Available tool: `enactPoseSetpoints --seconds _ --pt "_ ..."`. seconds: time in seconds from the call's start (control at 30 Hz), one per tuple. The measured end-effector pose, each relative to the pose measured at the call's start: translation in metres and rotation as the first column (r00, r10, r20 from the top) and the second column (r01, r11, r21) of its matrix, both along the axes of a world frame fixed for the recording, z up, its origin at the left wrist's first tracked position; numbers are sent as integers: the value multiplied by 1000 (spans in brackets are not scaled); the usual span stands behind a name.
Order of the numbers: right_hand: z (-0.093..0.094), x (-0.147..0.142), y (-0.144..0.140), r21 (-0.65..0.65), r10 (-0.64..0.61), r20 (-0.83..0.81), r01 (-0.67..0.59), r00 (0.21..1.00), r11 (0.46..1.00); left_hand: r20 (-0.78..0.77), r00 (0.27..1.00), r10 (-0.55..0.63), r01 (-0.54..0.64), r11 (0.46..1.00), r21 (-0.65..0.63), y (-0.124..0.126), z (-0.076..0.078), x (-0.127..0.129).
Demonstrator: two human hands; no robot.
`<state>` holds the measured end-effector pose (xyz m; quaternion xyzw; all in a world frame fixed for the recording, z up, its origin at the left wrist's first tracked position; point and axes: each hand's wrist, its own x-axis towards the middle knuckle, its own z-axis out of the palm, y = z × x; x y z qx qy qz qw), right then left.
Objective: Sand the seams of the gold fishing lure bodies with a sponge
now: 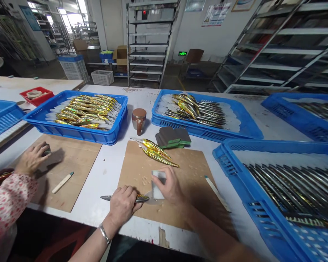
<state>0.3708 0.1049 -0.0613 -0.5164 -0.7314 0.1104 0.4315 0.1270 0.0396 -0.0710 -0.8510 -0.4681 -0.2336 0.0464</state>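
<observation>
Pinning a lure point(142, 198) flat against a brown board point(191, 171), the left hand point(124, 203) has its grip closed over the lure's middle, near the worktop's point(109, 165) front edge. The lure's dark, pointed end sticks out to the left of the fingers, beyond the board's left edge and over the bare white worktop; its gold end shows just right of the knuckles. A bracelet point(104, 233) circles the left wrist.

The right hand point(169, 187) has its grip clamped on a grey block point(157, 183), thumb on the near face and fingers over the far side. The block's lower edge meets the lure's gold end, so the two hands sit just beside each other with the lure lying between them.

Two more gold striped lures point(157, 153) lie at the board's far edge, well apart from both hands. Beyond them sit a stack of dark pads point(173, 137) and a brown cup point(139, 120). A pale stick point(215, 191) lies along the board's right edge.

Blue trays point(71, 133) of lures stand toward the far edge and at the right side of the worktop.

On the left, another person's hand point(32, 158), in a floral sleeve point(5, 203), rests on a second board point(71, 160), with a stick point(62, 182) near it.
</observation>
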Motion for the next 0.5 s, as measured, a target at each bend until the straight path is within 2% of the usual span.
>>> enactPoseSetpoints --seconds 0.07,0.13,0.23,0.3,0.5 --pt "3 -12 1 -19 71 -4 -71 997 997 0 1000 -3 3 1000 -8 0 0 -1" --pt "3 -7 0 -16 93 10 -92 996 996 4 1000 -12 12 1000 -16 0 -1 -2" --pt "-2 19 -3 48 -2 27 1 1000 999 8 1000 -30 30 999 -22 0 0 -2" --pt "-3 23 -4 65 -47 26 45 999 997 0 1000 -18 18 1000 -18 0 0 -2" --pt "6 -11 -2 10 84 1 -84 996 996 -8 1000 -13 12 1000 -17 -1 0 -1"
